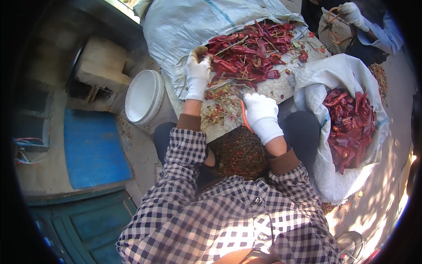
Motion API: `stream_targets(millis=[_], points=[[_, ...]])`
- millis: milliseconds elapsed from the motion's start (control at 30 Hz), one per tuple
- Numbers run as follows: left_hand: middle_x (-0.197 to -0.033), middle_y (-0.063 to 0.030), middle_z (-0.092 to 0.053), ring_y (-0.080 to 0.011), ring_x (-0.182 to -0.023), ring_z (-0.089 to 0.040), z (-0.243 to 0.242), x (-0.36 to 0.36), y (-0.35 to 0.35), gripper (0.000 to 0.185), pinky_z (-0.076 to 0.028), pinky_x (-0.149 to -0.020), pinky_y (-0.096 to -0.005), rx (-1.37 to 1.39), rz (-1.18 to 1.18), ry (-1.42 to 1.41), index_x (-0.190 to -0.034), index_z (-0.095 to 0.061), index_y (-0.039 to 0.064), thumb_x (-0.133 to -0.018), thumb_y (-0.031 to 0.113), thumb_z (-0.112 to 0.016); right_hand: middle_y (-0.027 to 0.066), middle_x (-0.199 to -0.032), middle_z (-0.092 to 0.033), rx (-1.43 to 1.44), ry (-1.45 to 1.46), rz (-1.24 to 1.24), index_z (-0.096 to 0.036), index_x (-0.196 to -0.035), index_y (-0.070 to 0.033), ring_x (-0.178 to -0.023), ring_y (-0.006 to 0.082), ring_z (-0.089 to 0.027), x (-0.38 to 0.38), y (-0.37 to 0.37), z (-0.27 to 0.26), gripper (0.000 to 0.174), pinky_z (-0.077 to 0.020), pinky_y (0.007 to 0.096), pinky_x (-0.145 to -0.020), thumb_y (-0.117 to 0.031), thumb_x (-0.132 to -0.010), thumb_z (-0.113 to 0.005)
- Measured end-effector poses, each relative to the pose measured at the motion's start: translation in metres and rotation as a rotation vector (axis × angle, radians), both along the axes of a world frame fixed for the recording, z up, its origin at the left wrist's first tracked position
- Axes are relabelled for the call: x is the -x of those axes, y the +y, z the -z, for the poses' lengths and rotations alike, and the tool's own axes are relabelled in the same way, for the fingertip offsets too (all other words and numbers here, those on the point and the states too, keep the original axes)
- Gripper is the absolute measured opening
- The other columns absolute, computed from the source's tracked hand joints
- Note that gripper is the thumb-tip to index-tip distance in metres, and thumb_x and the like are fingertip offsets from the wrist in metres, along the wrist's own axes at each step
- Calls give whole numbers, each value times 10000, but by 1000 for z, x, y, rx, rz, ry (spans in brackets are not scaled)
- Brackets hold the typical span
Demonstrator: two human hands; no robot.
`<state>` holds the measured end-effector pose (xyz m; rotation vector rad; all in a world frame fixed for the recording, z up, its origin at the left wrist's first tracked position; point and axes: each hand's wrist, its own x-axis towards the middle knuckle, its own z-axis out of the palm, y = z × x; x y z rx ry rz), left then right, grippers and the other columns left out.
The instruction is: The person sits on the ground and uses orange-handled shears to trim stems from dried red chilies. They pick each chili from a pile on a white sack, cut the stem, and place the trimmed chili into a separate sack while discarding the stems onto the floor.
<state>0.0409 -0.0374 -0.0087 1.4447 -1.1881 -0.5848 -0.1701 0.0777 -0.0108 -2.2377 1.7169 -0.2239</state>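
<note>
Dried red chili peppers [244, 54] lie heaped on a low board [224, 127], spilling from the mouth of a white woven sack [178, 29]. At the left edge of the heap is my left hand [198, 71] in a white glove, its fingertips on a red pepper. My right hand [262, 114], gloved too, is closed around scissors with orange handles [245, 115]; the dark blades point toward the heap. Cut stems and scraps [222, 109] are scattered between both hands. To the right, an upright woven sack [349, 66] holds more red peppers [351, 128].
A white plastic bucket [145, 97] stands left of the board. Stems and debris [242, 153] cover the ground between my legs. At the upper right, another person's gloved hand [352, 15] holds scissors [333, 26]. A blue panel [95, 148] lies at the left.
</note>
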Motion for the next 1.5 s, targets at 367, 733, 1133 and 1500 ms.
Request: stream_targets(millis=[367, 733, 1133, 1500], points=[[-1088, -91, -681, -248, -910, -717, 23, 11, 56, 288, -664, -704, -408, -158, -87, 1020, -1258, -572, 96, -997, -19, -614, 75, -984, -714, 303, -100, 158, -662, -1136, -157, -952, 288, -730, -6, -4, 8, 203, -584, 468, -774, -288, -981, -652], [-1137, -127, -703, -306, -1004, -701, 4, 17, 97, 391, -600, -873, -431, -61, -72, -268, -1310, -630, 50, -939, 103, -742, 164, -941, -748, 123, -210, 149, -653, -1139, -112, -872, 389, -747, -7, 1, -1, 207, -578, 519, -741, -256, -1002, -593], [-1139, -133, -750, -215, -998, -728, -12, 12, 114, 324, -571, -859, -334, -163, 268, -224, -1299, -693, 25, -991, 123, -676, 89, -716, -628, -430, -1111, -144, -710, -1081, -49, -626, 206, -633, 4, 7, -20, 244, -477, 355, -586, -271, -1000, -648], [-986, -61, -763, -106, -843, -695, 3, 22, 128, 320, -551, -752, -246, -167, 155, 194, -1284, -677, -49, -1030, 141, -634, 140, -1159, -709, 218, -568, -12, -667, -1358, -131, -1083, 341, -668, -2, -1, -18, 452, -532, 456, -968, -252, -925, -708]])
